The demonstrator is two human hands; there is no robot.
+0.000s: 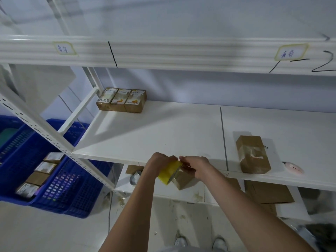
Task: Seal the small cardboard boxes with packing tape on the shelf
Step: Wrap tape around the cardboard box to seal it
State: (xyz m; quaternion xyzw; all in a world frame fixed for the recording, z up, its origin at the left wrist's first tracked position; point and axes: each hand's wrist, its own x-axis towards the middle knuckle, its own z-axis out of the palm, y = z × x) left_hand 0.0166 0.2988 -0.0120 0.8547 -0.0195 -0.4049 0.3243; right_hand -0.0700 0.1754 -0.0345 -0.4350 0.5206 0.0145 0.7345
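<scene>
White metal shelving (163, 135) filled most of the view, with blue crates (54, 179) on the floor at the left holding a few small boxes. Three printed boxes (121, 100) sat at the back left of the middle shelf.

Down at the front edge, the left hand (160, 163) had its fingers curled round a yellow tape roll (170, 171), and the right hand (195, 166) was pinching something right at the roll, probably the loose tape end, though it was too small to be sure. A brown box (182, 180) sat just under the roll, partly hidden, so I couldn't tell who was holding it.

My guess: this was the pull-out-a-strip stage for that box. The next move would need the strip laid flat over the flap seam and pressed down without wrinkles.

Further right on the shelf lay a taped box (253, 154), plain brown cardboard with shiny clear tape and a torn label, looking already sealed.
</scene>
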